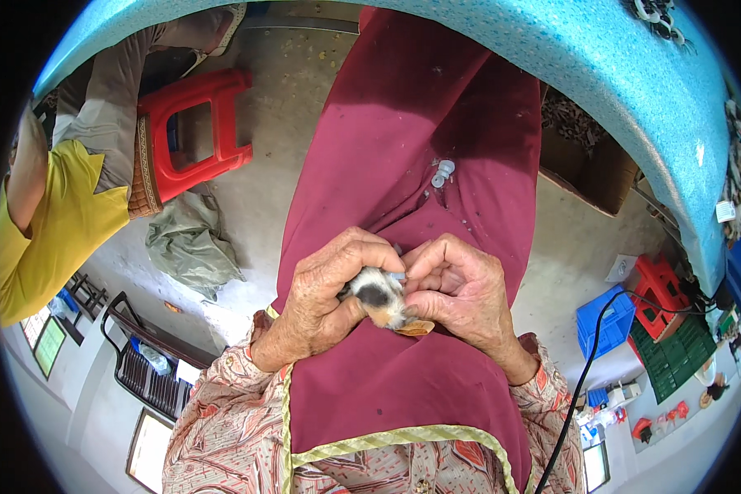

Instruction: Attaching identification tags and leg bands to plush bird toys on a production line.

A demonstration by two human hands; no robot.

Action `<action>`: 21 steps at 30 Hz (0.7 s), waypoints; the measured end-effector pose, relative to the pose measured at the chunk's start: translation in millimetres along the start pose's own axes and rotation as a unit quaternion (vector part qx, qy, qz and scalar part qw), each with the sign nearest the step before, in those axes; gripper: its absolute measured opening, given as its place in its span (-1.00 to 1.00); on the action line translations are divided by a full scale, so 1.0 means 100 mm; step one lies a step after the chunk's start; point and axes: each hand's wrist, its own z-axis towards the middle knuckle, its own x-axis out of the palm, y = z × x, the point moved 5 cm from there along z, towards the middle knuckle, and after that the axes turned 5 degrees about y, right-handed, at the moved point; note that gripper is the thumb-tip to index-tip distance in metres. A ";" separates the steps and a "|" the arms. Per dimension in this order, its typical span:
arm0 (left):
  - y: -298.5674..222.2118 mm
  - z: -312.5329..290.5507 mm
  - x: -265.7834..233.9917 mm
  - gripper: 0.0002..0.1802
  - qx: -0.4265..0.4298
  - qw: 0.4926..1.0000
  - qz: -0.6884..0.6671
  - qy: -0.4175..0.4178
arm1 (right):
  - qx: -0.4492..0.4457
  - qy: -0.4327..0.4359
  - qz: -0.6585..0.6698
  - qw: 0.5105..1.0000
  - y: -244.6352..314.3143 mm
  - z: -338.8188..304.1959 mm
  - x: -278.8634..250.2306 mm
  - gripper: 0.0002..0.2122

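The person's maroon apron point(403, 383): smooth cloth, striped pale-green edging. Furry piece point(376, 298) in front of it, between the hands: white plush, black and tan patches, a tan leaf-shaped flap point(416, 328) at its lower end. Left hand point(317, 292): grip pinching the furry piece between thumb and fingers. Right hand point(465, 284): fingers curled at the other side; cannot tell whether that grip pinches anything. Clear, rounded plastic fitting point(443, 173) on the lap. Beyond: speckled blue counter point(510, 33), glossy, curved edge; white label point(725, 212) there, print too small to read. Lower: open brown box point(613, 177) with dark scraps, crumpled grey-green sack point(193, 239), moulded red stool point(222, 132), latticed blue crate point(605, 321).
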 end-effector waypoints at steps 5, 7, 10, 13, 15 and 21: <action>-0.04 0.02 0.02 -0.65 0.013 0.999 -0.008 0.030 | -0.011 0.010 0.030 0.999 -0.02 0.01 0.01 -0.79; -0.04 0.02 0.03 -0.64 0.003 0.999 0.004 0.040 | -0.001 0.014 0.030 0.999 -0.02 0.03 0.01 -0.80; -0.03 0.03 0.01 -0.64 0.017 0.999 0.005 0.046 | 0.018 0.021 0.041 0.999 -0.03 0.06 0.02 -0.79; -0.04 0.09 0.02 -0.65 0.027 0.998 -0.016 0.052 | 0.010 0.002 0.044 0.999 0.00 0.02 -0.01 -0.79; -0.07 0.06 0.01 -0.65 0.057 0.998 0.002 0.037 | 0.055 -0.021 0.009 0.998 0.02 -0.04 0.00 -0.80; -0.13 0.08 -0.09 -0.64 0.040 0.998 0.054 -0.018 | -0.014 0.066 0.083 0.994 -0.12 0.24 0.00 -0.89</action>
